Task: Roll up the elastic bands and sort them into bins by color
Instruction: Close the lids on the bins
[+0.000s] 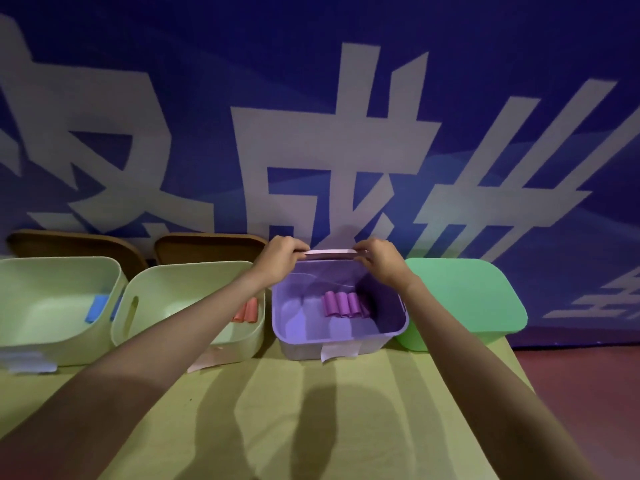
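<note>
The tabletop, covered in a yellow-green cloth, is crossed by both forearms, which are extended toward its far edge. Four bins are lined up along that far edge. At the far left corner, a pale green bin holds blue rolls. Beside it, a second pale green bin holds salmon-red rolls. Right of centre, a purple bin holds a row of purple rolls. At the far right corner, a green bin is seen, apparently turned upside down. Above the far rim of the purple bin, a pale pink elastic band is held stretched flat between both hands. The grip of the left hand is pinched on the band's left end; the grip of the right hand is pinched on its right end.
</note>
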